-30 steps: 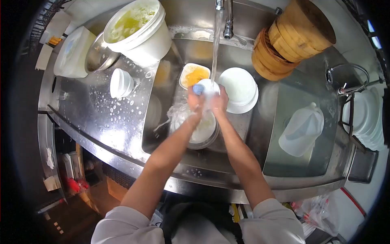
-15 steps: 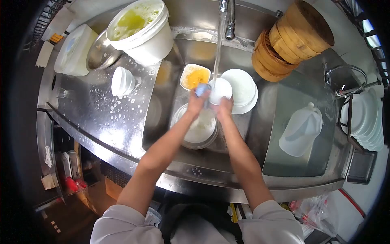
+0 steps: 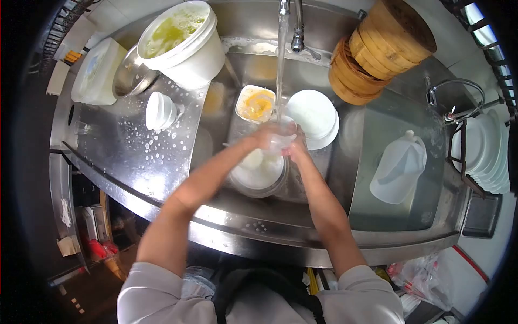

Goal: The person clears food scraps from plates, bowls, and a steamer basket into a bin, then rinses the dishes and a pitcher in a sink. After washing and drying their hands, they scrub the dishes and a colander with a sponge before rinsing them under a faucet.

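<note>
Under the running water [image 3: 280,65], my left hand [image 3: 264,135] and my right hand [image 3: 298,147] are close together in the sink. Between them is a small pale dish [image 3: 281,141], wet and blurred, with the fingers of both hands closed at its sides. Below my left wrist sits a round basin [image 3: 259,189] holding white dishes and cloudy water. Behind the hands stands a square white tub [image 3: 241,109] with orange and whitish contents. Right of the hands lie stacked white plates [image 3: 313,113].
Bamboo steamers [image 3: 377,54] stand at the back right. A plastic jug [image 3: 398,170] lies in the water-filled right sink, beside racked plates [image 3: 477,148]. On the left drainboard are a white bucket [image 3: 202,62], a metal bowl [image 3: 135,75] and stacked white cups [image 3: 161,110].
The small white bowl and the bluish thing in my left hand no longer show there. My hands have come together around a pale dish, and my left elbow has swung outward.
</note>
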`<state>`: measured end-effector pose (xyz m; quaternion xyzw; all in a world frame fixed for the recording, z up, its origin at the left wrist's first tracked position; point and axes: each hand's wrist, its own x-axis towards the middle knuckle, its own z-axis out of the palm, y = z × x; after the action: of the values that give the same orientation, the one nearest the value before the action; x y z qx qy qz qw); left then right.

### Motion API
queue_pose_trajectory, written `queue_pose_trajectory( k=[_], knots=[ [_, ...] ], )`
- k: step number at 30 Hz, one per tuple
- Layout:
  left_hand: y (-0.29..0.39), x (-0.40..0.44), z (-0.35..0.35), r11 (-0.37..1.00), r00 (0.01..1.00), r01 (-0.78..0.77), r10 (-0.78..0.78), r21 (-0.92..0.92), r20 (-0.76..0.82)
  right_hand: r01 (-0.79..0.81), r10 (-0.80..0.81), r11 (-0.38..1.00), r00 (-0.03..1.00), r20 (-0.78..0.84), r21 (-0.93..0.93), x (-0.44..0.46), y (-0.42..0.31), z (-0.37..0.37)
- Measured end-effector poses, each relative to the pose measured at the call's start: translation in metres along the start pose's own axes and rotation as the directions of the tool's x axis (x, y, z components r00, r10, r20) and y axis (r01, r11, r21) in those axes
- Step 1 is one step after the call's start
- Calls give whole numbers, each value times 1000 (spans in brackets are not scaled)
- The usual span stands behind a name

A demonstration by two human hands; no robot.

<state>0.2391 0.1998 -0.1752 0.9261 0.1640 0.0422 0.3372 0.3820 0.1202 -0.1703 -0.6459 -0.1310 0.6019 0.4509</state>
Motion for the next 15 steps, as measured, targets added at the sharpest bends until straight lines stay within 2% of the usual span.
queue_pose_trajectory(
  k=[1, 2, 3, 4, 5, 6, 7, 8, 9, 10, 11, 12, 13, 14, 15],
  knots=[
    [9, 6, -13, 952, 999, 26, -14, 305, -42, -90, 91, 996, 993, 72, -10, 1, 2, -3],
    [22, 11, -26, 813, 996, 60, -14, 579, -85, -180, 181, 983, 973, 140, -23, 4, 7, -5],
    [28, 14, -30, 595, 992, 107, -4, 797, -130, -267, 270, 963, 939, 211, -45, 3, 9, -4],
    [30, 18, -28, 694, 943, 300, -112, 654, -314, -285, 277, 958, 935, 221, 4, 2, 12, 4],
    [33, 26, -28, 753, 855, 462, -237, 469, -462, -185, 191, 981, 972, 135, -53, 5, 8, 4],
    [35, 30, -26, 768, 732, 589, -375, 251, -568, -90, 97, 989, 994, 56, -116, -17, -26, 12],
    [30, 30, -17, 795, 551, 580, -545, -179, -632, -1, -2, 983, 1000, -15, -186, -29, -44, 18],
    [20, 32, -3, 695, 374, 435, -718, -573, -587, 190, -203, 965, 978, -53, -179, -21, -32, 17],
    [7, 34, 19, 478, 235, 185, -870, -859, -434, 243, -255, 963, 961, -106, -112, -15, -19, 15],
    [5, 41, 30, 291, 166, -48, -941, -955, -295, 301, -306, 952, 939, -156, -53, -12, -11, 15],
    [-6, 37, 32, 498, 316, 204, -848, -843, -425, 361, -353, 933, 913, -203, 2, -9, -4, 14],
    [4, 29, 11, 673, 491, 403, -731, -620, -474, 223, -218, 963, 975, -52, 151, -14, 0, 4],
    [6, 21, -3, 798, 667, 513, -602, -315, -439, 95, -99, 993, 993, 68, 68, -8, 1, -5],
    [-11, 20, -9, 908, 857, 389, -418, -154, -301, -25, 30, 999, 984, 177, -32, 6, 4, -15],
    [-6, 23, -5, 876, 746, 409, -482, -256, -459, -131, 167, 981, 947, 273, -145, 24, 8, -23]
  ],
)
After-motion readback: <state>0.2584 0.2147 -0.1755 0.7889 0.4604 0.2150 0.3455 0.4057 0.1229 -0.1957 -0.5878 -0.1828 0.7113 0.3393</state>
